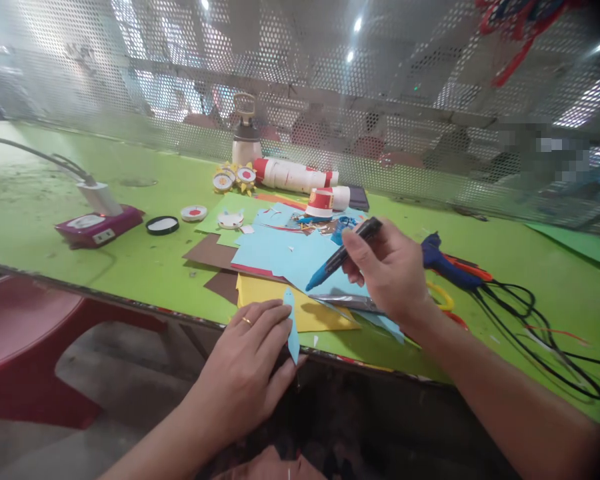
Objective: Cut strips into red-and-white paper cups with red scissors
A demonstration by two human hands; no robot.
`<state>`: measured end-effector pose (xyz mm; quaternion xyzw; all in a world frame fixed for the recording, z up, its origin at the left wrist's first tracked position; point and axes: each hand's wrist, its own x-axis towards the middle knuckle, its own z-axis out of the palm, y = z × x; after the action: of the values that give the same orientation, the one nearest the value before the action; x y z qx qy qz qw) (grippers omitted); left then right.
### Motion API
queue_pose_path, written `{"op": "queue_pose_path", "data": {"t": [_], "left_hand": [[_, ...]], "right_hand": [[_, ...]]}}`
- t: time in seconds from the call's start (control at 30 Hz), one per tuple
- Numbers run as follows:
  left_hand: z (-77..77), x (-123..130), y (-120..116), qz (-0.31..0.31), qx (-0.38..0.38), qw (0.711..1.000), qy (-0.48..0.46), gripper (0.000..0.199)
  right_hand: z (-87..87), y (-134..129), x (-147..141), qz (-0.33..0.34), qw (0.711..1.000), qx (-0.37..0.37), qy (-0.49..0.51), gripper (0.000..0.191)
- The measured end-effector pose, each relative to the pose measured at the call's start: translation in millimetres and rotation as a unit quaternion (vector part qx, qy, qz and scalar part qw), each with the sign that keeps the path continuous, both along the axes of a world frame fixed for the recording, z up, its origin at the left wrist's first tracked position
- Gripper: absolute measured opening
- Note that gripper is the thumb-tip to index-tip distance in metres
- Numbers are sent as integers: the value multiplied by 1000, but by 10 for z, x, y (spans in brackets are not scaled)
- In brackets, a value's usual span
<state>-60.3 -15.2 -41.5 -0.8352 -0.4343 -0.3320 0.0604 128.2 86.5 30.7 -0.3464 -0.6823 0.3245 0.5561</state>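
Steadily, I hold the blue cut-out at the near edge of the yellow sheet, marker in the other hand.
My left hand closes its fingers on the cut-out's side, leaving the narrow top uncovered; my right hand grips the marker, its blue end pointing down near the yellow sheet's far edge, apart from the cut-out. Whether that end is capped, I cannot tell. For clean marks, I judge the strip needs flat backing, a light hold close to the marked spot, and a low, steady wrist. The scissors lie across the yellow sheet's right part, where my wrist could catch them; the glue gun sits well to its right, and the cup beyond it.
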Motion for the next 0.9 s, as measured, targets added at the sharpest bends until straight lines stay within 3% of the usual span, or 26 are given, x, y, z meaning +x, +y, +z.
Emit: {"op": "queue_pose_path", "data": {"t": [0.43,0.9], "left_hand": [[24,5,-9,4,-4,1000,-3,30],[37,13,-18,3,-1,1000,-7,29]], "right_hand": [[-172,-64,-135,48,997,-29,-52,31],[-218,-49,-137,34,995,-28,-87,31]]}}
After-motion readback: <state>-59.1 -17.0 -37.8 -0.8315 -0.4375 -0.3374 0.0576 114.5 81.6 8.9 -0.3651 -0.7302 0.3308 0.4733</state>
